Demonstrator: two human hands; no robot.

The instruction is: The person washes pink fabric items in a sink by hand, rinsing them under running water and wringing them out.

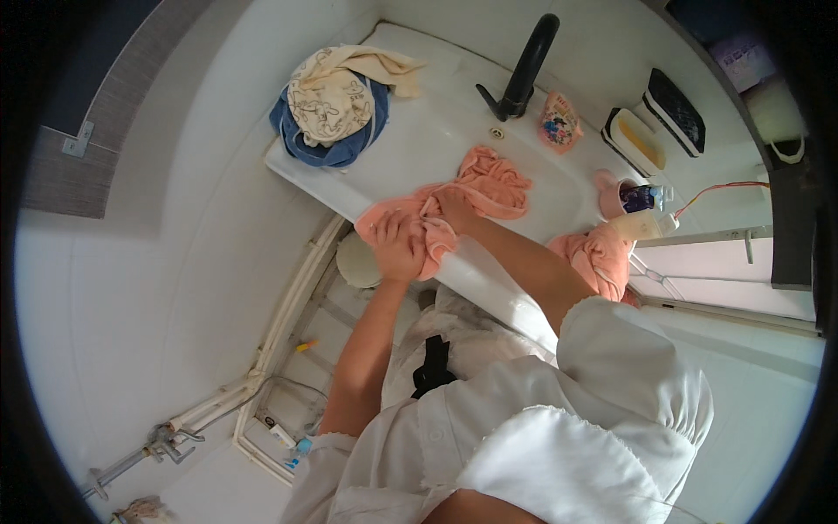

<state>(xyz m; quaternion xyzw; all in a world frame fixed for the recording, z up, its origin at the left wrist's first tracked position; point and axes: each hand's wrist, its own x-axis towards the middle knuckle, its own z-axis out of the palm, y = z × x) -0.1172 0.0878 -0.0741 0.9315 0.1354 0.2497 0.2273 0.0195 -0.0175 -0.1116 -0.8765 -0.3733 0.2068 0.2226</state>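
A wet pink towel [494, 185] is bunched in the white sink [410, 105] and trails over its front rim. My left hand [399, 249] presses down on the part over the rim, its fingers bent onto the fabric. Just to its right, my right hand [456, 212] grips the same towel, its fingertips partly hidden in the folds. The towel's far end lies loose in the basin, below the black faucet [526, 70].
At the sink's left corner, cream printed cloth [327, 100] sits with blue cloth [349, 150]. Another pink cloth bundle [598, 258] rests at the right end, near a pink cup [614, 197]. A soap dish [635, 140] and a pink packet [559, 124] line the back.
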